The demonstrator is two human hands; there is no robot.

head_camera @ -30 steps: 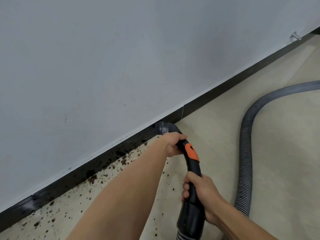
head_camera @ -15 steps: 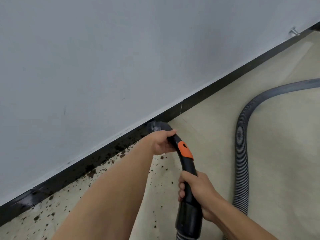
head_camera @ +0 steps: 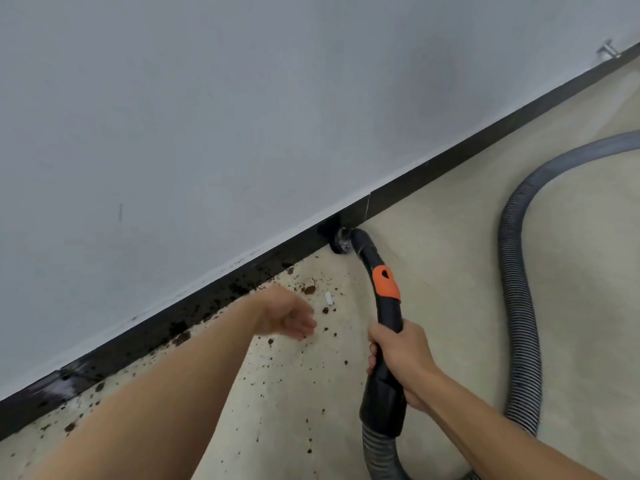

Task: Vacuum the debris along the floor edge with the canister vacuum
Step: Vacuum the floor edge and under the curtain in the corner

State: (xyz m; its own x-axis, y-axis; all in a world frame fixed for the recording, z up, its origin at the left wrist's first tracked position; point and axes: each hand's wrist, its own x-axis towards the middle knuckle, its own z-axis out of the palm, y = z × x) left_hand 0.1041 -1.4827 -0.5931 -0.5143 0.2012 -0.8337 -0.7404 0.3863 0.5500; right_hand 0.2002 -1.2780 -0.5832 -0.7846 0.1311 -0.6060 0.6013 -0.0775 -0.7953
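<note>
Debris point(head_camera: 309, 289) left of nozzle point(head_camera: 341, 241)

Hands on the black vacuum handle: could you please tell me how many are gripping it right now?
1. The right hand grips the black vacuum handle below its orange button; the left hand hovers free over brown debris.

We are looking at a pale grey wall point(head_camera: 207, 116) filling the upper left, with a faint dark mark point(head_camera: 120, 212) showing on it. A black skirting point(head_camera: 485, 150) is running slantwise along its foot. A small metal stop point(head_camera: 609, 51) is sticking out at top right.
</note>
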